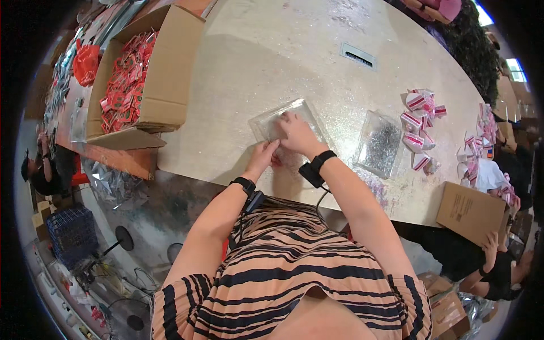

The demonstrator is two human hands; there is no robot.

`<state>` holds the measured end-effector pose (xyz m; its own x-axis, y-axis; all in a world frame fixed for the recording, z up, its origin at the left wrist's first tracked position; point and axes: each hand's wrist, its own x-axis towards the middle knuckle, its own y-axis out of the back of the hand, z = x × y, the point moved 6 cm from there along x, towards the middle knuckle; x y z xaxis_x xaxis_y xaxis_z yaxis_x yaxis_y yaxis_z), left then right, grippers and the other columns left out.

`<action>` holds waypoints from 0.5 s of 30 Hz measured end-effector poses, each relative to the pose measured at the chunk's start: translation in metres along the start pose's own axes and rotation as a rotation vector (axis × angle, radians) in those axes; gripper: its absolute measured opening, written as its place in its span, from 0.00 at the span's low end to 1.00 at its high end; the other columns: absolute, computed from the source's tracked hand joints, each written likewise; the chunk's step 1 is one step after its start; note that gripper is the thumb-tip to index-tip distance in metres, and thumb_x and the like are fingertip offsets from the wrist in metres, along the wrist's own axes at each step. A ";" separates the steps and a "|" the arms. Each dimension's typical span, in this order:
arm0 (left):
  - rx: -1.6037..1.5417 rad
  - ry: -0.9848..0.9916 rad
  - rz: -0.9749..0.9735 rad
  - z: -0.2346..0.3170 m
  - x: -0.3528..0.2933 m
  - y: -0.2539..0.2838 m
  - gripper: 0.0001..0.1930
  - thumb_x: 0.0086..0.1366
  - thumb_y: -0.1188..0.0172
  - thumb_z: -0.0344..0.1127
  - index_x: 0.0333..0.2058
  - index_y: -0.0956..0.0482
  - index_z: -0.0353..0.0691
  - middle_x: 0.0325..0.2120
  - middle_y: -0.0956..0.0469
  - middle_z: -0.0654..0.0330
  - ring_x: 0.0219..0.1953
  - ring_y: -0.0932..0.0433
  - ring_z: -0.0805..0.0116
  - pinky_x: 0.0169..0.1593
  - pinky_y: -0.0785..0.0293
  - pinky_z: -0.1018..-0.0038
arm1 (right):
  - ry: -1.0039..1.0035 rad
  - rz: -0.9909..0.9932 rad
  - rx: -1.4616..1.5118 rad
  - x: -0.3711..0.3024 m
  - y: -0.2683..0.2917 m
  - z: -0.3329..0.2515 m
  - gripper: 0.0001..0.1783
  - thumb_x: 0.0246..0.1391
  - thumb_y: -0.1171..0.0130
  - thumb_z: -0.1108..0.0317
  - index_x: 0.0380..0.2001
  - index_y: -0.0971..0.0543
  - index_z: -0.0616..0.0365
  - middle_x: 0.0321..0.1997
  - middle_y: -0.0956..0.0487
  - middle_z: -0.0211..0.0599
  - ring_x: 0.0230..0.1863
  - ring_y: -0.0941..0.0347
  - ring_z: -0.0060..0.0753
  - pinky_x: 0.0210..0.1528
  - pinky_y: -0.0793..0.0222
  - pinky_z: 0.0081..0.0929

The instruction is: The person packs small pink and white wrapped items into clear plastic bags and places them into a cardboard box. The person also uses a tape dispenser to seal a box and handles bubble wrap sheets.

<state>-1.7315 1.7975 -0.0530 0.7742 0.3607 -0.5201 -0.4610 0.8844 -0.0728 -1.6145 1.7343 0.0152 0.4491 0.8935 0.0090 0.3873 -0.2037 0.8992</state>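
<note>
A shallow, see-through plastic tray or packet [303, 111] lies on the pale table in front of me, its stiff edges catching the light. My right hand [298, 135] is over it, fingers bent down and close together against its surface. Beside it, my left hand [264, 158] is closed at the near side of the tray, thumb and fingertips pressed together. Whatever is between the fingertips of either hand is too small or hidden to make out. To the right sits a second clear, shiny flat packet [378, 144], apart from both hands.
Several pink-and-white wrapped bundles [416, 127] lie right of the second packet. An open cardboard box [170, 73] full of red packaged pieces stands at the left. A slotted plate [358, 55] is set in the table. At right, another person's hand holds a carton [471, 212].
</note>
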 end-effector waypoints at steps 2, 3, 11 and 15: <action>-0.021 0.032 0.010 -0.004 0.001 0.003 0.21 0.60 0.46 0.50 0.35 0.30 0.33 0.21 0.27 0.58 0.18 0.25 0.69 0.20 0.29 0.77 | 0.077 -0.074 0.008 -0.009 -0.005 -0.012 0.20 0.36 0.42 0.66 0.38 0.25 0.54 0.47 0.32 0.44 0.49 0.36 0.47 0.44 0.33 0.43; -0.033 0.050 0.012 -0.001 -0.001 0.002 0.20 0.60 0.46 0.49 0.34 0.30 0.33 0.21 0.27 0.58 0.18 0.25 0.69 0.20 0.28 0.77 | 0.106 -0.138 0.001 -0.012 -0.008 -0.014 0.17 0.36 0.43 0.68 0.35 0.24 0.54 0.47 0.32 0.43 0.49 0.36 0.47 0.44 0.33 0.41; -0.199 0.144 -0.061 0.000 -0.002 -0.004 0.19 0.60 0.45 0.48 0.31 0.32 0.34 0.21 0.28 0.55 0.18 0.23 0.67 0.21 0.24 0.75 | -0.177 -0.019 0.175 -0.034 0.026 0.011 0.34 0.31 0.33 0.67 0.47 0.32 0.56 0.47 0.34 0.45 0.50 0.36 0.47 0.49 0.34 0.36; -0.169 0.130 -0.071 -0.002 -0.001 -0.003 0.20 0.60 0.44 0.48 0.29 0.34 0.34 0.20 0.28 0.55 0.18 0.23 0.66 0.21 0.24 0.76 | -0.262 -0.128 0.031 -0.033 0.015 0.005 0.32 0.32 0.37 0.71 0.47 0.33 0.58 0.45 0.34 0.47 0.49 0.36 0.49 0.47 0.33 0.38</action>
<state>-1.7315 1.7942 -0.0537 0.7501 0.2485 -0.6129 -0.4818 0.8402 -0.2490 -1.6194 1.6998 0.0266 0.5861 0.7798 -0.2201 0.4765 -0.1120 0.8720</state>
